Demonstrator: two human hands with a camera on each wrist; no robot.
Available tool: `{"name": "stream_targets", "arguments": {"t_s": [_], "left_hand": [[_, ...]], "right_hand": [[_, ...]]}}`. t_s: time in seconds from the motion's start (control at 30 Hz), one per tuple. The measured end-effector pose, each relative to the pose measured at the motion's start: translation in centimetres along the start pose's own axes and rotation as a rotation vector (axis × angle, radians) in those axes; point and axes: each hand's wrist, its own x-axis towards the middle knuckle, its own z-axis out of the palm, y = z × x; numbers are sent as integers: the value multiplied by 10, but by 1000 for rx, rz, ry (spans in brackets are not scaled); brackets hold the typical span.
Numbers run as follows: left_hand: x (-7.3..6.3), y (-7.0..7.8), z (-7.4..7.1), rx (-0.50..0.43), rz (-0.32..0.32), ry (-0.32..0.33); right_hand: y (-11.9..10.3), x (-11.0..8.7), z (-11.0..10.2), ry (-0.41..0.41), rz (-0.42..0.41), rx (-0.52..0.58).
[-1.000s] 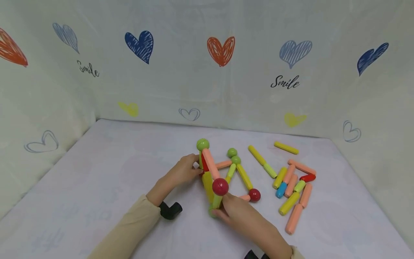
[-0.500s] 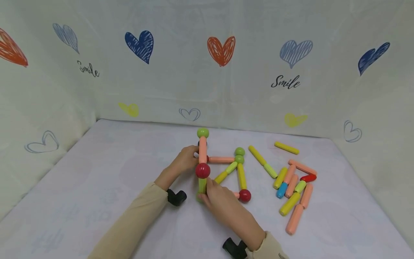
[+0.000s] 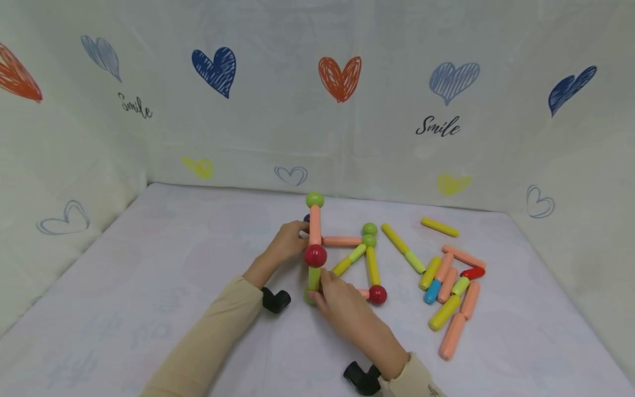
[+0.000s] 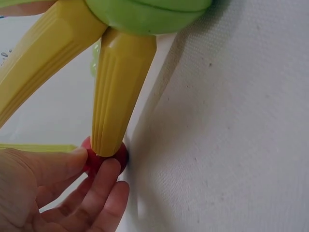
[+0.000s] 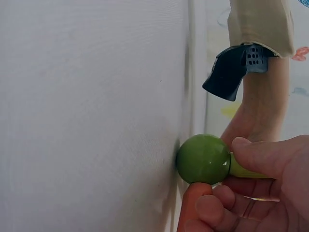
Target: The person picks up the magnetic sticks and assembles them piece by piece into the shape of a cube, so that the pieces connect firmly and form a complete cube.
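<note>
A toy frame of magnetic rods and balls stands on the table. At its back left, my left hand (image 3: 285, 242) pinches a small red ball (image 4: 121, 155) between thumb and fingers, under a yellow rod (image 4: 120, 92). A larger green ball (image 4: 149, 14) sits above. At the front, my right hand (image 3: 349, 309) grips a light green rod (image 5: 241, 168) beside a green ball (image 5: 203, 158) low at the table. A red ball (image 3: 315, 256) tops that rod, and a salmon rod (image 3: 315, 225) leads from it to a green ball (image 3: 315, 199).
The frame's flat side reaches right to a red ball (image 3: 377, 294) and two green balls (image 3: 369, 240). Several loose rods lie further right, including a blue rod (image 3: 431, 291), a red rod (image 3: 473, 273) and a yellow rod (image 3: 439, 226). Wrist camera mounts (image 3: 276, 300) sit near both cuffs.
Both hands have turned the frame and moved it left and slightly away, so its upright side now faces straight on. The flat side has swung out squarer to the right. Loose rods have stayed put.
</note>
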Motion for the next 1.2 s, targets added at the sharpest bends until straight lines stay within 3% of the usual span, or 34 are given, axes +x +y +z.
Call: {"name": "stream_targets", "arguments": {"t_s": [0.4,0.6,0.8,1.0,1.2], "left_hand": [[0,3,2,2,-21,4],[-10,6,-14,-54,-30,-2],[-36,20,-43,-91,47,63],[-74,40,-54,-63,195,121],[-101,52,-50,-17,260,80]], "right_hand": [[5,1,2,28,-26,58],[7,1,-4,-1,-10,131],[17,0,-26,-43,38,234],[47,0,-54,120,130,223],[89,1,-69,242,296,133]]}}
